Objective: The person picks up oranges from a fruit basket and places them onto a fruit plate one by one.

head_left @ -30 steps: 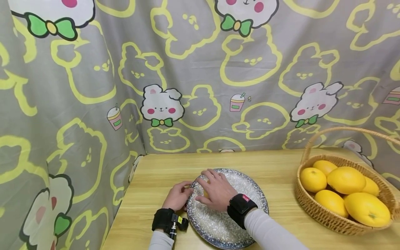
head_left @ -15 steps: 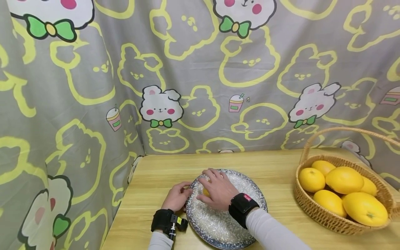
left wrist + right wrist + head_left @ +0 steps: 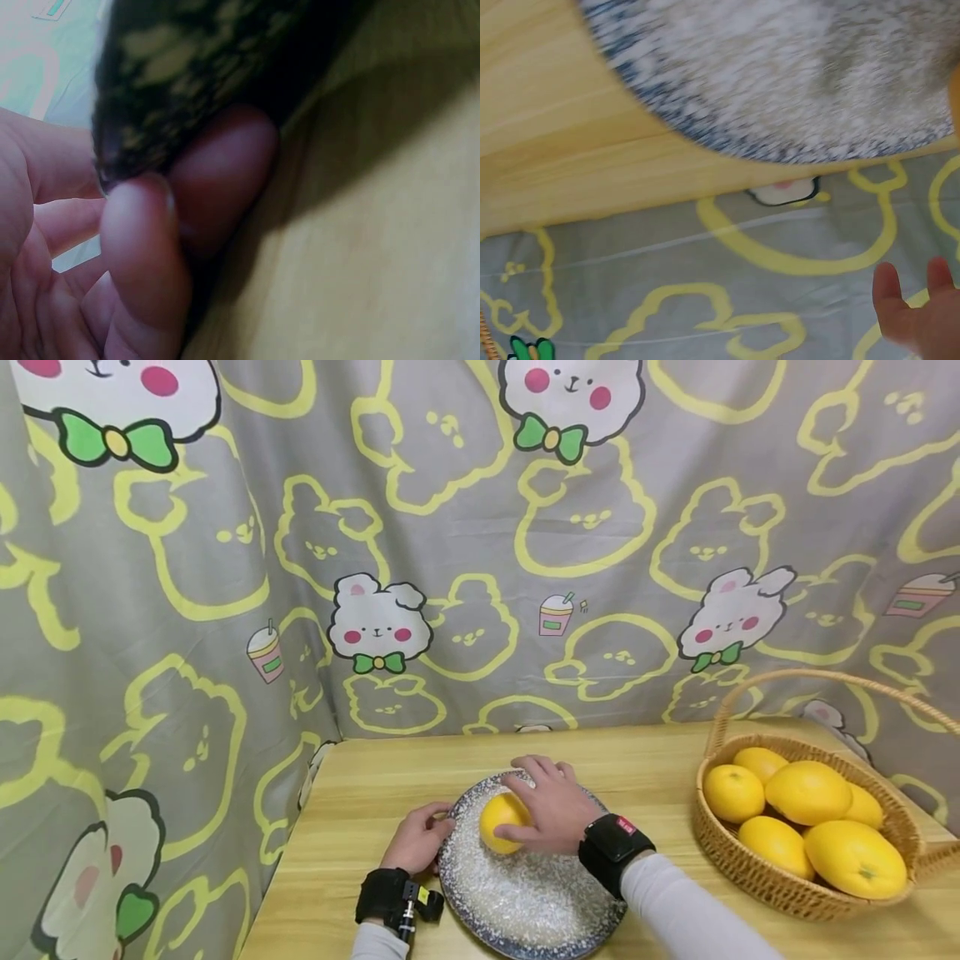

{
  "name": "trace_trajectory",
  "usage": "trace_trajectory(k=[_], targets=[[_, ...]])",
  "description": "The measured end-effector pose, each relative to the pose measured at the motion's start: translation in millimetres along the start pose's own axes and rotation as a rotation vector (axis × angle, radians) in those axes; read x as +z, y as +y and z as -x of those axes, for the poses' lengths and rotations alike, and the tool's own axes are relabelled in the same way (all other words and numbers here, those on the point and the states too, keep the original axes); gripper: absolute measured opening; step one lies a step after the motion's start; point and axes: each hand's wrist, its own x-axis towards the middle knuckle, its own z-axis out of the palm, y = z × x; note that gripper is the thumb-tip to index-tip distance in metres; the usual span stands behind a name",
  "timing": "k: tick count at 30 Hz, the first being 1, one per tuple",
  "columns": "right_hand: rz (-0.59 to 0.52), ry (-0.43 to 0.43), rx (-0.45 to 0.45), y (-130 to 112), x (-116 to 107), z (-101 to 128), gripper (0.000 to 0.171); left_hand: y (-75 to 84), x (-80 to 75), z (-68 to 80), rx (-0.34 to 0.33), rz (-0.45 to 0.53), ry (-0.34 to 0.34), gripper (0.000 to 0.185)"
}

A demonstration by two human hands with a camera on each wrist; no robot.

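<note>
Head view looks down across the plate [image 3: 525, 902]; both wrist views sit close, seemingly at its rim.

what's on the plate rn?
One orange sits on the speckled plate, with the right hand laid over its far side. The left hand pinches the plate's rim. What the right hand covers can't be seen.

Yellow orange [image 3: 501, 821] on speckled plate [image 3: 525, 902]

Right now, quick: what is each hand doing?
Left hand: pinches the rim of the speckled plate.
Right hand: rests on the orange on the plate, fingers spread; a firm grip cannot be told.
</note>
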Motion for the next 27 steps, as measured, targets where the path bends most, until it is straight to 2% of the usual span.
trace_trajectory(k=[5, 14, 20, 27], targets=[[0.002, -0.004, 0.05, 20, -12, 9, 0.065, -1.7, 0.8, 1.4, 0.004, -0.007, 0.004, 0.04], [0.096, 0.079, 0.133, 72, -41, 40, 0.057, -4.0, -0.3, 2.8, 0.003, -0.009, 0.005, 0.04], [0.143, 0.072, 0.181, 99, -51, 70, 0.057, -4.0, 0.3, 2.5, -0.017, -0.002, 0.003, 0.04], [0.19, 0.054, 0.244, 118, -61, 91, 0.06, -4.7, 2.9, -0.8, 0.003, -0.006, 0.005, 0.039]])
